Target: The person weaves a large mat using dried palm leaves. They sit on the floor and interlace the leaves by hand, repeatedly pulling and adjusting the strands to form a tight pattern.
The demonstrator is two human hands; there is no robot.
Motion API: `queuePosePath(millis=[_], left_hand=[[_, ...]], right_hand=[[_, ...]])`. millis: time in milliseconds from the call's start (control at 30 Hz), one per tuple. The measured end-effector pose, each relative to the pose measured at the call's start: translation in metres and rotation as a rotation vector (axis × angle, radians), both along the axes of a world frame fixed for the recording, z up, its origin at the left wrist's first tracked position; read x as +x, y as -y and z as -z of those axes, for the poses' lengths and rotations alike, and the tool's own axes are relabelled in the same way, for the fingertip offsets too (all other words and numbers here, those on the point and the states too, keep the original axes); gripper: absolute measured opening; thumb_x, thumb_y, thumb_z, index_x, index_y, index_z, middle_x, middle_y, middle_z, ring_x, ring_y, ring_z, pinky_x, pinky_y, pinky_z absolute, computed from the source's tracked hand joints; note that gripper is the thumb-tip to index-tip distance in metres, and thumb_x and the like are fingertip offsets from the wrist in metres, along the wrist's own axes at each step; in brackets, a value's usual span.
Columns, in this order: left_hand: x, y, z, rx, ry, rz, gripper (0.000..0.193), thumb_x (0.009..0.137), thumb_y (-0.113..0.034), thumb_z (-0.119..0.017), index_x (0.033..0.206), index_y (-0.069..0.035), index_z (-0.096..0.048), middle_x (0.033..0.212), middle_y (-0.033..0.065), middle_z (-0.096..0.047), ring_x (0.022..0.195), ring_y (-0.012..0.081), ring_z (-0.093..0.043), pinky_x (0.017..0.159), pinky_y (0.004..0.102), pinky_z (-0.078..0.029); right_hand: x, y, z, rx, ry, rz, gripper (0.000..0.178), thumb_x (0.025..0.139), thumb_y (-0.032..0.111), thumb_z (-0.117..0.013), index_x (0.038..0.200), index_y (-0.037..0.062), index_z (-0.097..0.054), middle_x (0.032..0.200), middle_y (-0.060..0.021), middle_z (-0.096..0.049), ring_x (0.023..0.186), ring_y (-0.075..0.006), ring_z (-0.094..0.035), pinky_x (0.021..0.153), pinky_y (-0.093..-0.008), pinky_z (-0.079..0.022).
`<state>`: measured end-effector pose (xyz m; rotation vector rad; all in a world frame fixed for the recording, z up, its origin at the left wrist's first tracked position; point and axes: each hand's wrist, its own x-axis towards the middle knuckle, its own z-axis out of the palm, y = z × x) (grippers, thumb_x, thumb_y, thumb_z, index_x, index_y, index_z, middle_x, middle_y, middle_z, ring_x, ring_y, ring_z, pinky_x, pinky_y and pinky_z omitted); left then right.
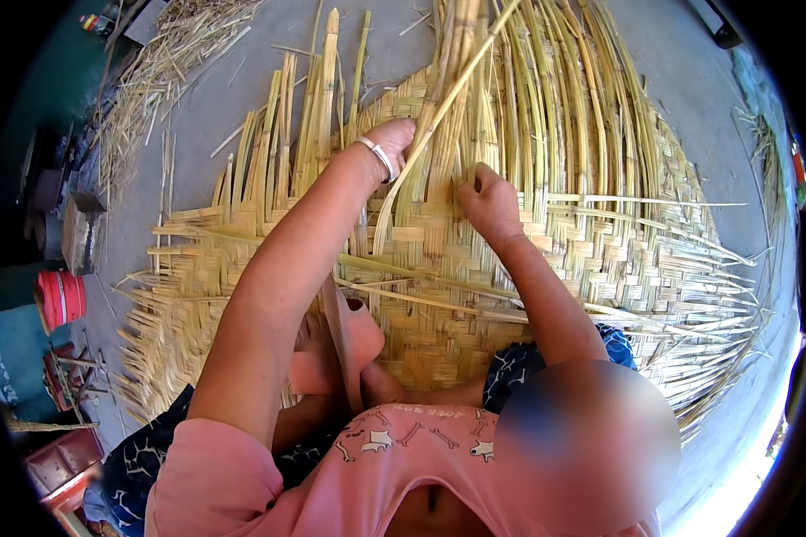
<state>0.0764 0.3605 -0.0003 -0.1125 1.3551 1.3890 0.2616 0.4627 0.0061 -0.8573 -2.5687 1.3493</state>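
A large mat [439, 349] woven from flat, yellowish split-cane strips lies under me. Long unwoven strips [582, 107] fan out from its far part. My left hand [392, 143], with a white bangle at the wrist, grips a raised bundle of cane strips [448, 98]; its fingers are mostly hidden behind them. A thin loose strip [457, 89] slants across the bundle. Just right of the bundle, my right hand [493, 206] is closed, knuckles up, against the strips at the edge of the weave. What its fingers pinch is hidden.
Crosswise strips [636, 199] stick out past the mat's right side. Loose straw [170, 72] lies on the grey floor at the far left. A red round container [60, 300] and a box [81, 233] stand at the left. A sandal [349, 345] rests on the mat by my left arm.
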Motion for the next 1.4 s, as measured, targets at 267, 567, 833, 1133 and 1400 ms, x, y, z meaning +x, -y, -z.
queuePosePath(millis=[267, 567, 833, 1133, 1400], left_hand=[[0.003, 0.0, -0.004, 0.16, -0.212, 0.031, 0.017, 0.08, -0.01, -0.066, 0.095, -0.003, -0.061, 0.07, 0.0048, -0.062, 0.057, 0.015, -0.06, 0.048, 0.0298, -0.049], [0.036, 0.047, -0.011, 0.357, -0.16, -0.523, 0.012, 0.085, -0.009, -0.063, 0.095, -0.006, -0.058, 0.088, 0.0068, -0.064, 0.079, 0.019, -0.062, 0.068, 0.0347, -0.054], [0.055, 0.103, -0.014, 0.239, -0.23, -0.716, 0.019, 0.084, -0.007, -0.064, 0.101, -0.002, -0.058, 0.098, 0.0097, -0.065, 0.088, 0.0223, -0.064, 0.082, 0.0369, -0.052], [0.059, 0.113, 0.002, -0.152, -0.41, -0.891, 0.021, 0.081, -0.001, -0.065, 0.099, 0.005, -0.056, 0.09, 0.0155, -0.063, 0.078, 0.0273, -0.066, 0.065, 0.0368, -0.059], [0.066, 0.134, 0.007, -0.09, -0.107, -0.928, 0.037, 0.082, -0.009, -0.068, 0.113, 0.004, -0.052, 0.112, 0.0175, -0.057, 0.104, 0.0315, -0.057, 0.085, 0.0391, -0.052]], right_hand=[[-0.013, -0.022, -0.013, 0.109, 0.073, -0.441, 0.023, 0.084, 0.024, -0.058, 0.096, 0.0045, -0.059, 0.083, -0.0201, -0.064, 0.078, -0.0385, -0.061, 0.073, -0.0445, -0.048], [-0.038, -0.038, -0.022, -0.125, 0.373, -0.672, 0.019, 0.083, 0.018, -0.061, 0.08, 0.0007, -0.053, 0.072, -0.012, -0.062, 0.059, -0.0185, -0.065, 0.061, -0.0346, -0.051], [-0.031, -0.029, -0.015, -0.137, 0.32, -0.52, 0.038, 0.078, 0.015, -0.061, 0.113, 0.0024, -0.057, 0.096, -0.0144, -0.065, 0.064, -0.0185, -0.063, 0.072, -0.0328, -0.051], [-0.025, -0.015, 0.002, 0.286, 0.257, -0.533, 0.033, 0.08, 0.017, -0.061, 0.11, 0.0041, -0.055, 0.106, -0.0185, -0.063, 0.1, -0.0343, -0.059, 0.088, -0.0423, -0.046], [0.001, 0.011, -0.007, 0.548, 0.188, -0.464, 0.024, 0.082, 0.006, -0.055, 0.106, 0.005, -0.054, 0.113, -0.0162, -0.055, 0.091, -0.0341, -0.061, 0.08, -0.0411, -0.051]])
